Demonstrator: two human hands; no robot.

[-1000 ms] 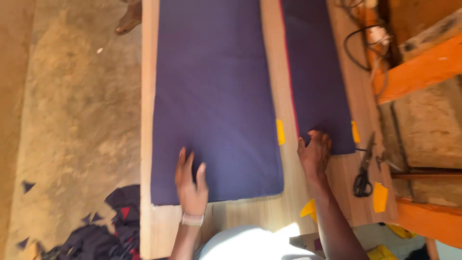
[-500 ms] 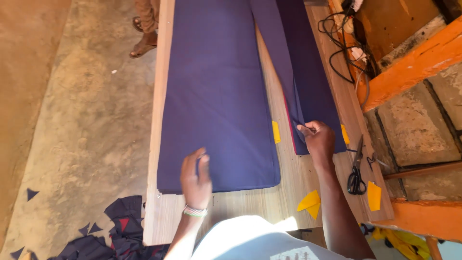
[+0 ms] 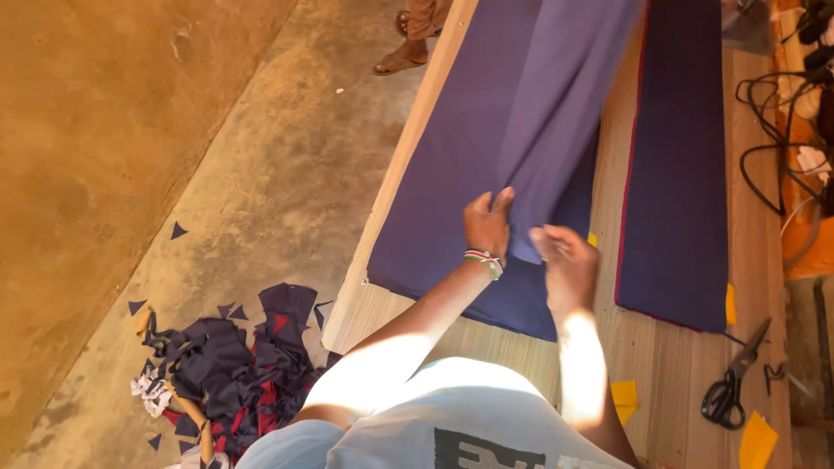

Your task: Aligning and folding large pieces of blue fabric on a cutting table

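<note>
A long stack of purple cloth (image 3: 452, 182) lies on a wooden table (image 3: 669, 365). Its top layer (image 3: 556, 130) is lifted and folded over toward the middle. My left hand (image 3: 488, 224), with a beaded wristband, pinches the near end of that lifted layer. My right hand (image 3: 565, 265) grips the same layer's edge just to the right. A second, darker purple stack with a red edge (image 3: 682, 174) lies flat further right.
Black scissors (image 3: 734, 382) and yellow paper pieces (image 3: 757, 439) lie on the table's right side. Black cables (image 3: 777, 139) run along the far right. A heap of fabric scraps (image 3: 234, 365) sits on the concrete floor. Another person's sandalled feet (image 3: 408, 48) stand beyond the table.
My left hand left the flat cloth and my right hand came over from the right stack. Both now hold the top layer, lifted and pulled over. The view swung left.
</note>
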